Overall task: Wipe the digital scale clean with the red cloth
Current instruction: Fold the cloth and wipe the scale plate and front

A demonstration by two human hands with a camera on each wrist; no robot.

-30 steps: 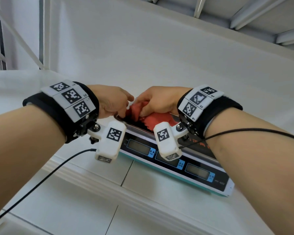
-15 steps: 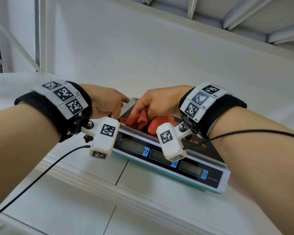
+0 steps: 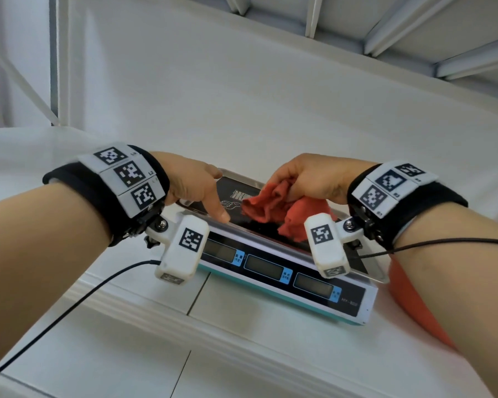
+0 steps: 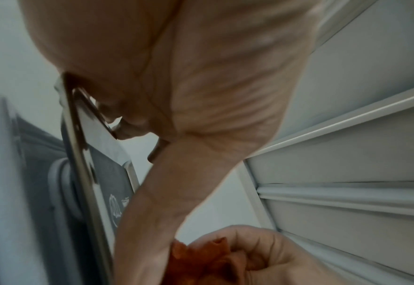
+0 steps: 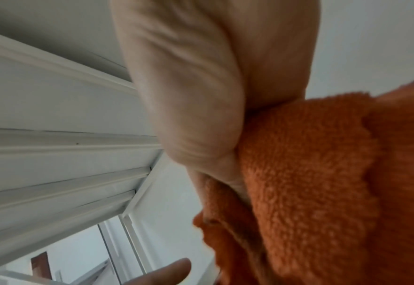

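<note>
The digital scale [image 3: 270,268] has a black display panel, a teal base and a steel platter [image 3: 233,176] with a dark printed top. My left hand [image 3: 196,185] grips the platter's left edge, thumb stretched across the top and fingers curled at the rim. From the left wrist the platter [image 4: 83,154] shows edge-on under my left hand [image 4: 176,96]. My right hand [image 3: 308,176] clutches the bunched red cloth [image 3: 268,205] and holds it on the middle of the platter. The right wrist view is filled by the red cloth [image 5: 310,173] squeezed in my right hand [image 5: 201,86].
The scale stands on a white ledge [image 3: 156,320] against a white wall [image 3: 242,96]. An orange-red object [image 3: 414,305] lies right of the scale under my right forearm. A black cable [image 3: 69,305] hangs from my left wrist camera.
My right hand has slid the cloth a little right, baring the printed left part of the platter. My left thumb, earlier beside the cloth, now lies stretched on the platter.
</note>
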